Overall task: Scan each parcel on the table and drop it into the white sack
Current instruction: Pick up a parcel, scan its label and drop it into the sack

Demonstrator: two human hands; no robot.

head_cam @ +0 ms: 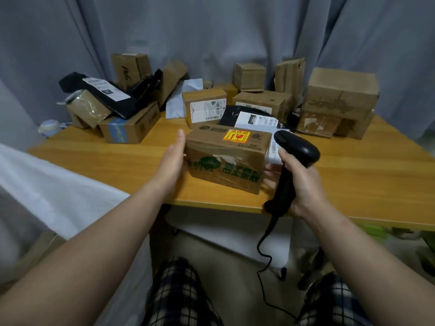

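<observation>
Support is given to the taped brown box (pixel 226 158), set near the front edge of the wooden table (pixel 106 156), by the left hand (pixel 173 158), laid flat with straight fingers against its left end, probably to steady it for a reading. The black scanner (pixel 296 147) is gripped by its handle in the right hand (pixel 303 184), its head held just beside the white label (pixel 274 150) on the box's right end. The white sack (pixel 47 184) is placed close at the left, likely for an easy drop.
</observation>
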